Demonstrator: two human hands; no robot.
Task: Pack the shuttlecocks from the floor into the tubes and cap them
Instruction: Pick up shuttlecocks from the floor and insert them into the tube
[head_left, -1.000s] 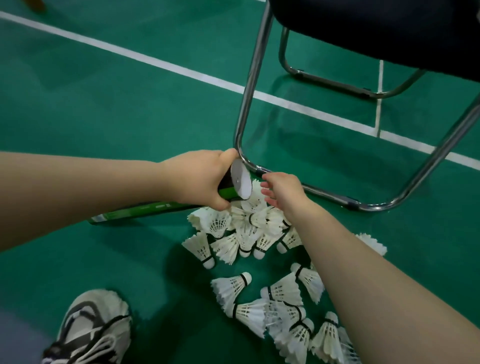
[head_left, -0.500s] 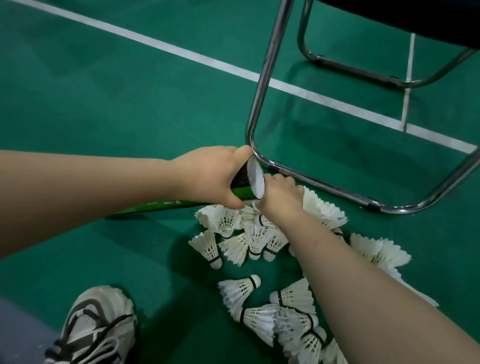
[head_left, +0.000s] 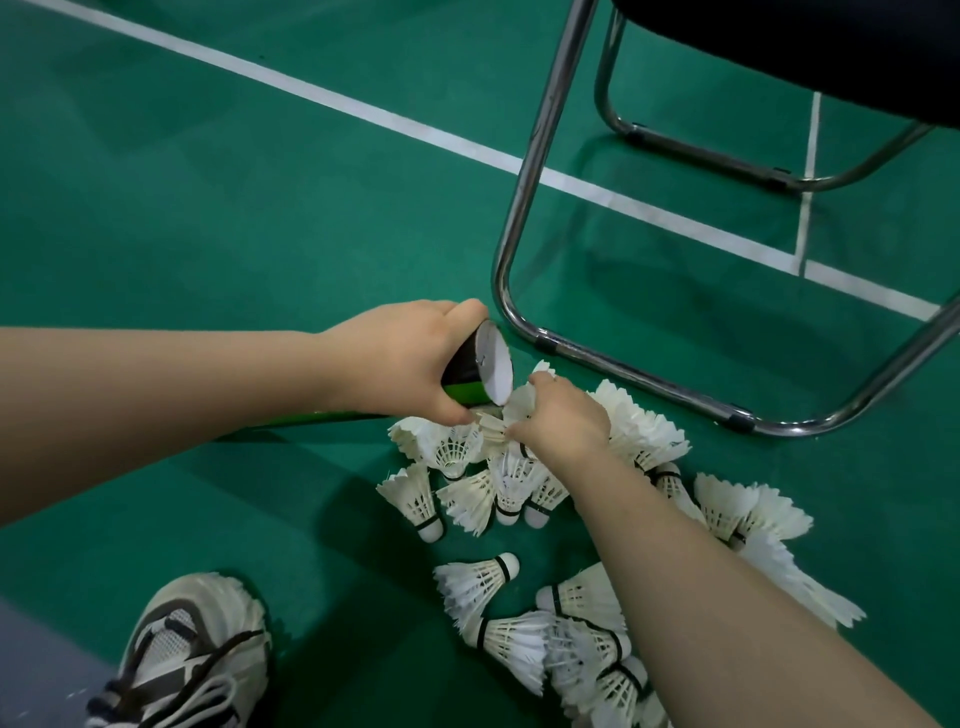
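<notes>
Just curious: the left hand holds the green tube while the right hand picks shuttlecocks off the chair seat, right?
Not the seat: the head view shows the shuttlecocks on the floor beside the chair. The left hand holds the green tube; the right hand picks.

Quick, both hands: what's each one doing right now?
Left hand: grips the green tube near its open end.
Right hand: pinches a shuttlecock just below the tube's mouth.
</notes>
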